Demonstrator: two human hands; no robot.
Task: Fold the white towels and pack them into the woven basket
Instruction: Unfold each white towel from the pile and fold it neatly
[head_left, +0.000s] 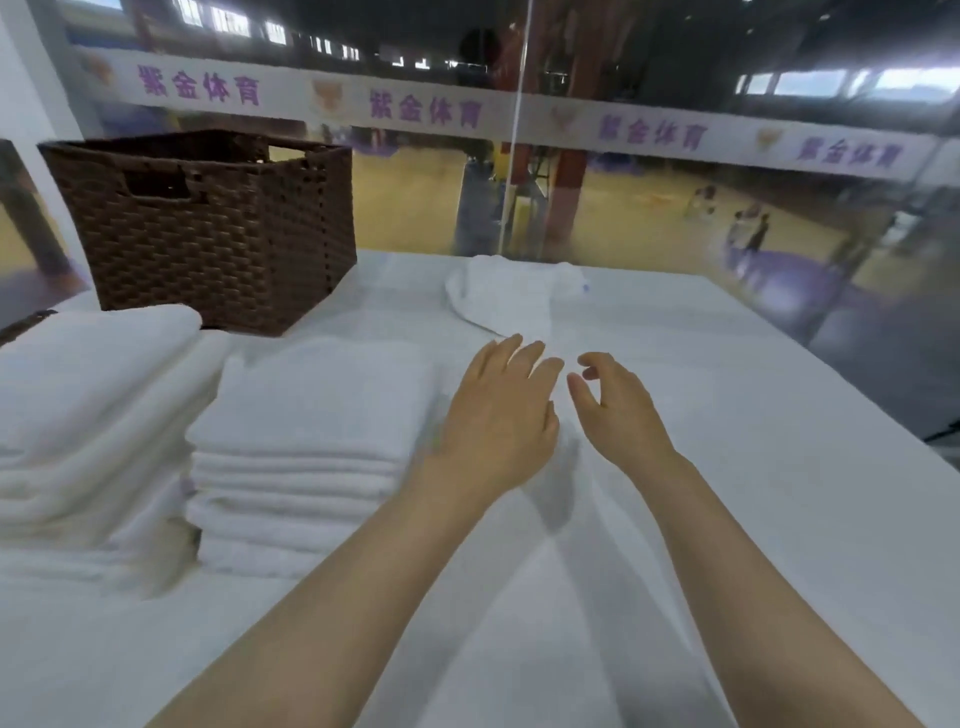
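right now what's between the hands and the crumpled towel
Nothing: in the head view only bare white table cover separates the left hand and right hand from the crumpled towel.

Left hand (498, 415) and right hand (618, 405) at centre, both empty, fingers loosely spread, above white table (727, 467). Crumpled towel (511, 296) at 12 o'clock. Folded towel stack (306, 447) at 9 o'clock. Woven basket (208, 228) at 10 o'clock.

Even, soft daylight; my forearms cast faint grey shadows on white table (727, 415). Whole frame slightly blurred, folded towel stacks (306, 447) smeared at left. White surfaces near washed out. Wide-angle bending at edges. Windows (810, 83) up top glare bright; background hazy.
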